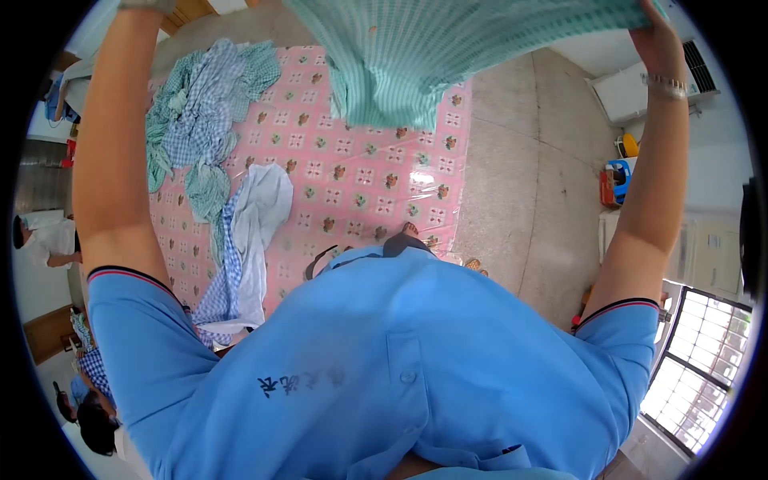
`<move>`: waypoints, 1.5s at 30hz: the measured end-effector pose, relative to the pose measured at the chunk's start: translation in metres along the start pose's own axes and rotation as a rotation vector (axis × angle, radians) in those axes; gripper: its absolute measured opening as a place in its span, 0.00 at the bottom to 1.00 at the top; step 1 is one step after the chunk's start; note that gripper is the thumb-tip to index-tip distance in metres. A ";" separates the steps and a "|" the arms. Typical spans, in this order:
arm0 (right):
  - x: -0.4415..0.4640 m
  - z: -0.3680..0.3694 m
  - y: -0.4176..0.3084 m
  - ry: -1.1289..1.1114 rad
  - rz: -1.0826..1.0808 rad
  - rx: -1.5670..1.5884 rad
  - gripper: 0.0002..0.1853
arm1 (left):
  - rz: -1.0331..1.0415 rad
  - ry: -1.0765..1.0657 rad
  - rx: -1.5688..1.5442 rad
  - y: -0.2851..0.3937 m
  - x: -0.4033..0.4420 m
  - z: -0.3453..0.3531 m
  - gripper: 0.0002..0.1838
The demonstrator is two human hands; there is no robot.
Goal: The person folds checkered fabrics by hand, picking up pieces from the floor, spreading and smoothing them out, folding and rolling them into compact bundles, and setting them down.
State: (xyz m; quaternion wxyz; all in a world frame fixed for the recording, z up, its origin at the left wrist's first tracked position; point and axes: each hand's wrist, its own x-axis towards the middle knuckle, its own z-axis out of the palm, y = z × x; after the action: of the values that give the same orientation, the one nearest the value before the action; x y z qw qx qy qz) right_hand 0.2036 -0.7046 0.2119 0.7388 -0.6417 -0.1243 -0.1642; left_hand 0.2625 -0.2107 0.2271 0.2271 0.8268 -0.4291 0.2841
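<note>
A green checked cloth (392, 68) hangs spread out in front of me at the top of the view, its upper edge cut off by the frame. My right hand (660, 40), raised at the top right, is closed on the cloth's right corner. A metal watch band circles that wrist. My left arm is raised too, but its hand lies beyond the top edge. Only a band (148, 4) at that wrist shows. Below the cloth, the floor carries a pink patterned plastic sheet (344, 216).
Heaped on the sheet's left are blue and green checked cloths (204, 104). A white cloth (264, 200) lies nearer me. A white appliance (628, 92) and red and blue containers (616, 182) stand at right. Several people, one in white (52, 240), are at the far left.
</note>
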 end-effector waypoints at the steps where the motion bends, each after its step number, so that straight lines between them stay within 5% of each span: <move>1: -0.010 -0.011 0.004 0.094 0.067 0.046 0.15 | -0.197 0.150 -0.451 0.004 -0.011 0.003 0.10; 2: -0.036 -0.008 0.007 0.053 0.062 0.037 0.15 | -0.392 0.298 -0.903 0.005 -0.023 0.008 0.08; 4: -0.108 0.012 0.012 0.028 0.071 -0.180 0.16 | -0.650 0.210 -1.145 -0.014 -0.063 0.012 0.17; 8: -0.226 0.037 0.061 -0.050 0.377 -0.402 0.09 | -0.939 0.062 -1.020 0.019 -0.182 0.055 0.12; 9: -0.253 0.040 0.076 -0.080 0.513 -0.407 0.10 | -0.951 -0.128 -0.868 0.021 -0.215 0.065 0.12; 12: -0.317 0.061 0.132 -0.105 0.852 -0.422 0.13 | -1.086 -0.257 -1.056 0.047 -0.294 0.103 0.13; 16: -0.385 0.070 0.217 -0.186 1.074 -0.513 0.18 | -1.015 -0.716 -0.489 0.056 -0.399 0.153 0.12; 18: -0.425 0.070 0.255 -0.199 1.174 -0.450 0.22 | -1.140 -0.661 -0.606 0.069 -0.469 0.182 0.13; 21: -0.453 0.084 0.267 -0.306 1.365 -0.628 0.26 | -1.310 -0.928 -0.537 0.097 -0.525 0.179 0.12; 24: -0.485 0.084 0.287 -0.262 1.334 -0.542 0.27 | -1.567 -0.681 -0.796 0.103 -0.599 0.183 0.12; 27: -0.483 0.088 0.298 -0.187 1.329 -0.384 0.24 | -1.663 -0.706 -0.982 0.102 -0.544 0.161 0.13; 29: -0.455 0.088 0.317 -0.124 1.360 -0.287 0.19 | -1.819 -0.438 -1.302 0.082 -0.497 0.170 0.13; 30: -0.440 0.088 0.326 -0.092 1.375 -0.239 0.17 | -1.727 -0.494 -1.292 0.058 -0.473 0.178 0.12; 31: -0.429 0.074 0.352 0.000 1.376 -0.210 0.16 | -1.633 -0.548 -1.285 0.029 -0.457 0.197 0.12; 34: -0.337 0.063 0.421 0.188 1.297 -0.129 0.15 | -1.815 -0.494 -1.237 -0.074 -0.466 0.311 0.13; 37: -0.273 -0.007 0.561 0.096 1.222 -0.451 0.18 | -1.784 -0.172 -1.134 -0.155 -0.445 0.434 0.16; 40: -0.212 -0.031 0.682 0.353 1.118 -0.484 0.27 | -1.686 -0.045 -0.642 -0.218 -0.440 0.530 0.27; 43: -0.219 -0.063 0.795 0.184 1.167 -0.922 0.34 | -1.738 -0.061 -0.451 -0.209 -0.471 0.581 0.32; 45: -0.277 -0.098 0.879 -0.424 1.104 -1.286 0.39 | -1.699 -0.159 -0.462 -0.193 -0.526 0.617 0.32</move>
State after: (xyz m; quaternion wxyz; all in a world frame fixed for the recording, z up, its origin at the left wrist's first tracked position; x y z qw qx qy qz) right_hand 0.3004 -0.6706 -0.7092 0.1685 -0.9198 0.1862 0.3016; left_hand 0.3469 -0.1856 -0.6018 0.4926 0.8170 0.2690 -0.1327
